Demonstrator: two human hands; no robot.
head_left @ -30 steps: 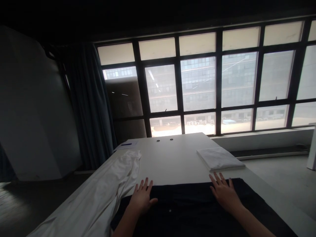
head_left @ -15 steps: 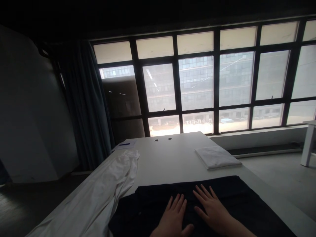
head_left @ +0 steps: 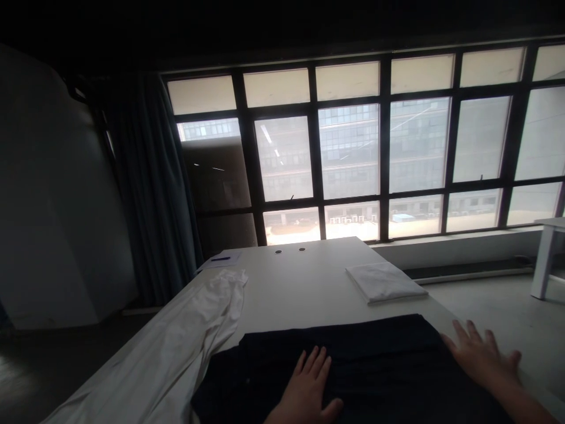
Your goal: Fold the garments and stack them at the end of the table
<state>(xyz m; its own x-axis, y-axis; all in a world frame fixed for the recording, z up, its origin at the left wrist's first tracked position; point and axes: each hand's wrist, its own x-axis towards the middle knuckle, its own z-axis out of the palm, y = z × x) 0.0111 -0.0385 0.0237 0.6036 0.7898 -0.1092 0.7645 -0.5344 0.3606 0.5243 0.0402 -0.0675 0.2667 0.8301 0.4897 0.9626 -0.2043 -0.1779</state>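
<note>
A dark navy or black piece of cloth (head_left: 371,359) lies spread at the near end of the white table (head_left: 286,294); its near part runs out of view. My left hand (head_left: 304,388) rests flat on the middle of the cloth, fingers stretched out. Over at the cloth's right edge is my right hand (head_left: 481,356), fingers spread and slightly blurred. Nothing shows in either hand. I cannot tell whether the right hand touches the cloth.
A crumpled white cloth (head_left: 176,347) runs along the table's left side. Farther right sits a folded white cloth (head_left: 384,281). Paper with a blue pen (head_left: 220,258) lies at the far left corner. Another white table (head_left: 545,253) stands at right, beyond the floor gap.
My right hand has moved from the middle of the dark cloth out to its right edge. My left hand has stayed nearly in place. The view has shifted slightly.
</note>
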